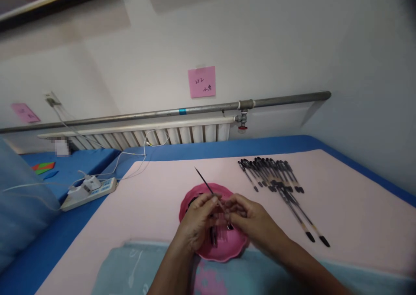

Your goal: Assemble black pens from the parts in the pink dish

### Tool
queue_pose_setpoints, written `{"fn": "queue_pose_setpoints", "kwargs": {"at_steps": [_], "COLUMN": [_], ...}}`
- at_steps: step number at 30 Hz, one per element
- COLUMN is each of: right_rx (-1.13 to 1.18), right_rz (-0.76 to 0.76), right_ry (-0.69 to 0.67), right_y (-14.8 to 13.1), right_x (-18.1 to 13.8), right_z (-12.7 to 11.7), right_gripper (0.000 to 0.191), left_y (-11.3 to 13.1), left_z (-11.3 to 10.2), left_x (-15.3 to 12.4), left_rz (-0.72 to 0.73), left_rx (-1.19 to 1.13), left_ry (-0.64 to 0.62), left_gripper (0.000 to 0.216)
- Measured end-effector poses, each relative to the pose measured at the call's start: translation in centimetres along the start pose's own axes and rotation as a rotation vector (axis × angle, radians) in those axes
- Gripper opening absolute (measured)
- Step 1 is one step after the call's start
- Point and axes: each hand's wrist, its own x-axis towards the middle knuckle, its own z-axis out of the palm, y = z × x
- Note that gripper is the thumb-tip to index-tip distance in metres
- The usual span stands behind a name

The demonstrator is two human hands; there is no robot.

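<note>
A thin pen refill (204, 180), dark with a pointed tip, slants up and to the left over a pink scalloped plate (224, 254). My left hand (199, 219) is closed, pinching the refill at its middle between thumb and fingers. Close beside it, my right hand (245, 215) is closed with its fingertips at the refill's paler lower end. Black and clear pen parts (213, 236) lie in the plate, partly hidden under my hands. A small dark, shiny piece shows just below my right fingertips; I cannot tell whether it is held.
Several black-capped pens (273, 173) lie in a pile on the pink sheet (156, 191) to the right. A power strip (89, 194) with white plugs and cables sits at the left. Light blue patterned cloth (130, 269) covers the near edge. A radiator (182, 134) and pipe run along the wall.
</note>
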Motion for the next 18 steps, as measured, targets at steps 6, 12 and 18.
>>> {"fn": "queue_pose_setpoints", "kwargs": {"at_steps": [6,12,18], "right_rx": [-0.352,-0.85,-1.03], "right_rz": [-0.132,-0.297,-0.43], "right_ry": [0.128,0.089,-0.16], "right_y": [-0.8,-0.9,0.1], "right_x": [0.3,0.4,0.5], "right_z": [-1.4,-3.2,-0.8], "right_gripper": [0.013,0.015,0.021], "left_y": [1.1,3.2,3.0], "left_z": [-1.1,-3.2,-4.0], "left_x": [0.1,0.2,0.6], "left_rz": [-0.018,0.105,0.253], "left_rx": [-0.088,-0.097,-0.099], "left_ry": [0.065,0.145,0.231], "left_gripper": [0.017,0.022,0.027]}}
